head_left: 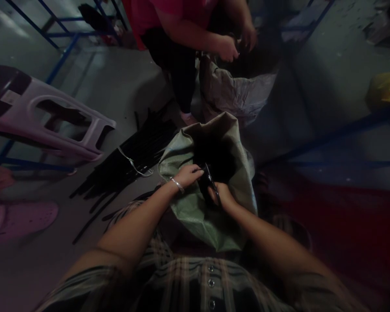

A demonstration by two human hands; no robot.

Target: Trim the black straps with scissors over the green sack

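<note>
A pale green woven sack [201, 221] stands open in front of me, dark inside. Over its mouth, my right hand [221, 195] is closed on the handles of black scissors [208, 174], whose blades point up and away from me. My left hand [189, 175], with a silver bracelet at the wrist, is closed beside the blades. It pinches a dark piece that blends into the sack's black contents, so its shape is hard to make out.
A bundle of long black strips [123, 162] tied with white string lies on the floor at left, near a plastic stool [99, 123]. Across from me another person [182, 26] works over a greyish sack [237, 95]. Blue metal frames [331, 134] stand on both sides.
</note>
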